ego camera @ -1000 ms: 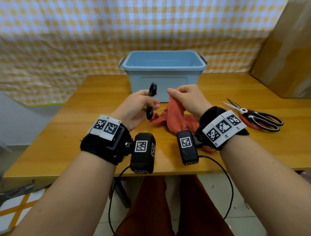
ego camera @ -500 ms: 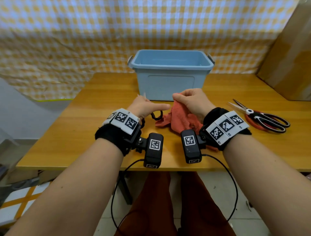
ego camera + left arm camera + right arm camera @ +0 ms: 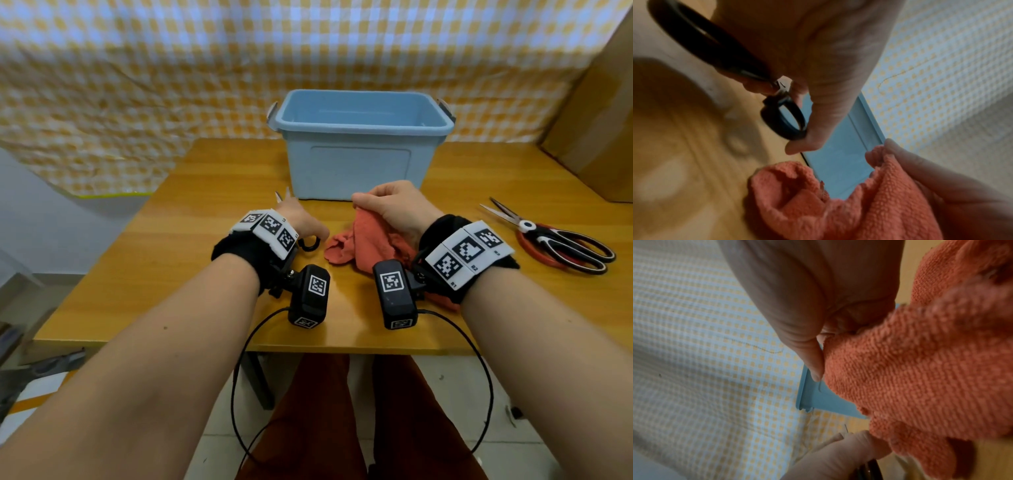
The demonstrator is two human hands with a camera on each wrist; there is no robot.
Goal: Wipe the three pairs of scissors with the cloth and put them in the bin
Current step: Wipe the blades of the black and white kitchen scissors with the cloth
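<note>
Black-handled scissors (image 3: pixel 310 244) sit low over the table (image 3: pixel 205 219), w/ our left hand (image 3: pixel 301 222) curled round the handles, blade tips poking out past it. Our right hand (image 3: pixel 390 205) pinches the red cloth (image 3: pixel 356 245) just beside, in front of the blue bin (image 3: pixel 359 154). Red-handled scissors (image 3: pixel 561 245) lie apart at right.

Black wristbands (image 3: pixel 239 251), seemingly rust-red trousers (image 3: pixel 308 428)
</note>
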